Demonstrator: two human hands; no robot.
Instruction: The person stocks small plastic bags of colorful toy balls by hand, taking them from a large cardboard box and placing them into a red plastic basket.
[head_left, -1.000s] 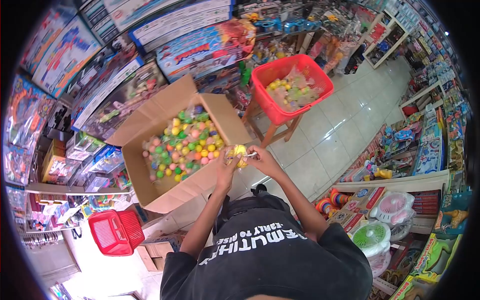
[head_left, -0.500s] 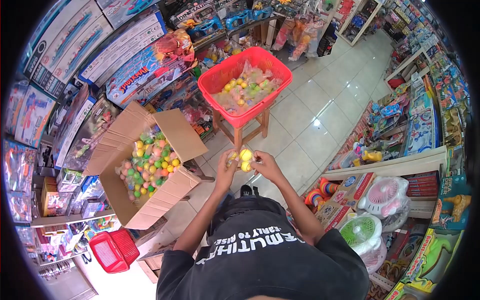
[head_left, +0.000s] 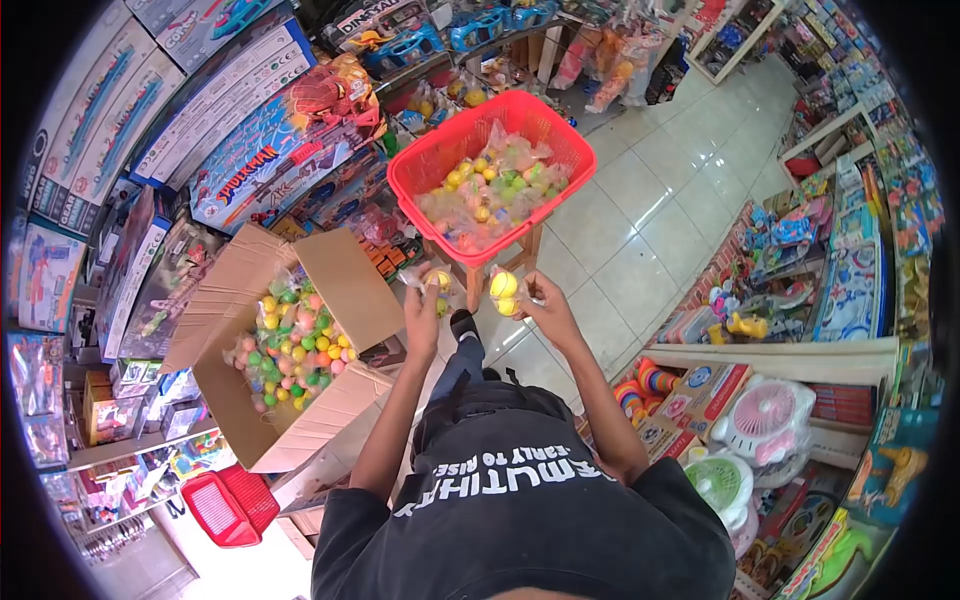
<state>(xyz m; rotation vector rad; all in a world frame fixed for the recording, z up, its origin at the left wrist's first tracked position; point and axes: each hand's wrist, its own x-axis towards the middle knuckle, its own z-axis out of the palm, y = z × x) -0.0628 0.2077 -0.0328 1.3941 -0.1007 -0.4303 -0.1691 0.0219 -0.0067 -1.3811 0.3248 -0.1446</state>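
Note:
My left hand (head_left: 423,312) pinches a clear plastic bag with yellow balls (head_left: 440,283) hanging at its right side. To the right, my right hand (head_left: 548,308) grips another clear bag with yellow balls (head_left: 505,291). The two hands are apart, just in front of the red basket (head_left: 408,203), which stands on a wooden stool (head_left: 531,243) and holds bagged balls in yellow, green and pink. At the left, an open cardboard box (head_left: 352,290) contains many bagged balls (head_left: 300,340) in yellow, green, pink and orange.
Toy boxes (head_left: 240,165) line the shelves at the left. Empty red baskets (head_left: 228,505) lie at the lower left. Packaged fans (head_left: 762,418) and boxes stand at the right. A tiled floor (head_left: 640,215) runs beyond the stool. One foot (head_left: 463,324) shows beside the stool.
My hands have moved apart, each with a bag of yellow balls. A foot and leg have come forward near the stool, and the view has shifted slightly.

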